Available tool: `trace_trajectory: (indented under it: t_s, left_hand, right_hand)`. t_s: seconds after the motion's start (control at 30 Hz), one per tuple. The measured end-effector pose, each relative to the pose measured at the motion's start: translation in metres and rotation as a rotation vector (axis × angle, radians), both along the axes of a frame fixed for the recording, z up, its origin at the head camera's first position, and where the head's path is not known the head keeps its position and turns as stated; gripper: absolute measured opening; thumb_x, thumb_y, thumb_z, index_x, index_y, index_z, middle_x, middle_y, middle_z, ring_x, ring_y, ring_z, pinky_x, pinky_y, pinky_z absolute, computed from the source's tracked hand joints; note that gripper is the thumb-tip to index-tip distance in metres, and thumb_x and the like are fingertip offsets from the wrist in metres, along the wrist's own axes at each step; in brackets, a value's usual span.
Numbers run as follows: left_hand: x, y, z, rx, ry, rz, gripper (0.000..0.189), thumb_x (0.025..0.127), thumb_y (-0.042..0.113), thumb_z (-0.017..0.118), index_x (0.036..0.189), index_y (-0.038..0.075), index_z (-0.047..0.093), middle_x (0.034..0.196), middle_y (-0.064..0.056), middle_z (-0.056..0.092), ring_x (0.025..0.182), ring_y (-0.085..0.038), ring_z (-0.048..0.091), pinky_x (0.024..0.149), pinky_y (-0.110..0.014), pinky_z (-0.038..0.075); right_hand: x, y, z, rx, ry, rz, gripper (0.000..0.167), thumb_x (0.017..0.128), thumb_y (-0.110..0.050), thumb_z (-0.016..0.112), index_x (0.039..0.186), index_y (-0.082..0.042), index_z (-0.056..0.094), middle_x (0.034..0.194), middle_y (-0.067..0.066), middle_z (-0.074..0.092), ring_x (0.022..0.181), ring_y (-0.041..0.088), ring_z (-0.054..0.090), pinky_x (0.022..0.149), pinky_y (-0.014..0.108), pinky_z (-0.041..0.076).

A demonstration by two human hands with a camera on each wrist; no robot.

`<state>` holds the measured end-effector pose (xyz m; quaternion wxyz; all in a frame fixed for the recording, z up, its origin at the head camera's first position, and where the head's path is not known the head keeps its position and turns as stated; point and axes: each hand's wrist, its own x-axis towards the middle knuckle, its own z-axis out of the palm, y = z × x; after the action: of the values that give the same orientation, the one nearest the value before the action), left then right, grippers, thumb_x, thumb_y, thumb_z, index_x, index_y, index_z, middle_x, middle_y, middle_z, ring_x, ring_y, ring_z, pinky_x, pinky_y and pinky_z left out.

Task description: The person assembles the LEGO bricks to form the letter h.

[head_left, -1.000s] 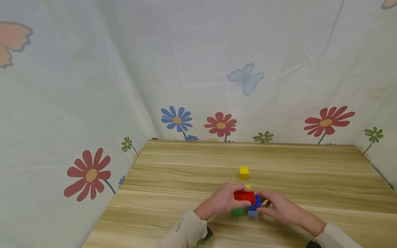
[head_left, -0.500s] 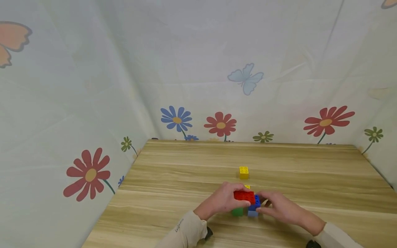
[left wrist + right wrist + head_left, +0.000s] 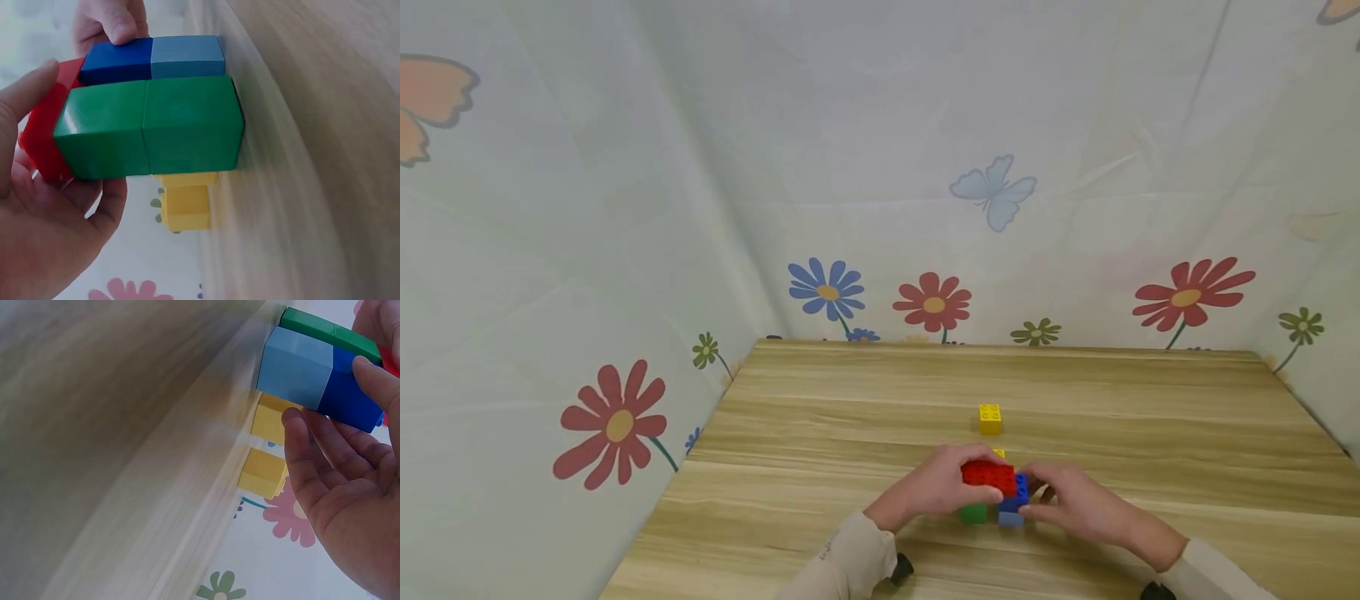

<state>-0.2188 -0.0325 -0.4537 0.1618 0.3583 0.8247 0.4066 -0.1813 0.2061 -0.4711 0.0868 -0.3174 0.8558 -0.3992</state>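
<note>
My left hand [image 3: 942,482] grips a red toy building brick [image 3: 987,478] between thumb and fingers. In the left wrist view, that red brick [image 3: 51,125] sits against the top of two stacked green bricks [image 3: 150,128]. Beside them stands a dark blue brick [image 3: 350,390] on a light blue one [image 3: 295,365]. My right hand [image 3: 1078,504] pinches the dark blue brick, thumb on the near side and fingers behind. Whether the red brick is pressed down on the blue one I cannot tell.
A yellow brick [image 3: 990,420] stands alone farther back on the wooden table [image 3: 820,400]. Another yellow brick [image 3: 275,417] is close behind the stacks, mostly hidden in the head view. A flower-printed cloth [image 3: 880,167] hangs behind the table.
My left hand and the red brick have shifted very slightly left. My right hand keeps its hold on the dark blue brick.
</note>
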Motion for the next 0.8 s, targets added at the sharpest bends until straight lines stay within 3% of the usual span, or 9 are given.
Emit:
trace_trajectory:
  t_s: [0.1,0.3,0.63,0.8]
  left_hand:
    - [-0.002,-0.006,-0.004,0.033,-0.048,-0.003,0.034,0.086,0.032,0.071,0.117,0.023,0.062,0.106,0.013,0.06,0.089,-0.004,0.054,0.076,-0.021,0.047]
    - [-0.004,-0.019,-0.009,0.07,-0.071,-0.001,0.037,0.085,0.029,0.072,0.119,0.019,0.062,0.107,0.014,0.062,0.092,-0.003,0.057,0.082,-0.023,0.047]
    - [-0.004,-0.03,-0.013,0.092,-0.098,0.007,0.036,0.084,0.028,0.073,0.118,0.018,0.064,0.106,0.016,0.063,0.094,-0.003,0.058,0.081,-0.024,0.048]
    - [-0.004,-0.033,-0.014,0.094,-0.106,0.017,0.037,0.084,0.028,0.074,0.118,0.018,0.064,0.104,0.016,0.064,0.092,-0.004,0.059,0.081,-0.024,0.048]
  right_hand:
    - [-0.001,0.0,-0.001,0.001,-0.016,-0.006,0.034,0.089,-0.034,0.065,0.114,-0.013,0.06,0.1,-0.01,0.063,0.087,0.009,0.059,0.072,0.025,0.052]
    - [-0.001,0.0,-0.003,0.002,-0.032,-0.016,0.034,0.089,-0.034,0.066,0.115,-0.013,0.06,0.101,-0.01,0.063,0.088,0.009,0.059,0.072,0.026,0.052]
    - [-0.003,0.001,0.001,0.049,0.037,-0.006,0.032,0.086,-0.019,0.07,0.116,-0.012,0.06,0.103,-0.007,0.064,0.091,0.01,0.059,0.072,0.028,0.052]
    - [-0.01,0.002,0.007,0.103,0.051,-0.065,0.032,0.089,-0.023,0.068,0.116,-0.01,0.06,0.108,-0.001,0.063,0.092,0.013,0.058,0.074,0.029,0.051]
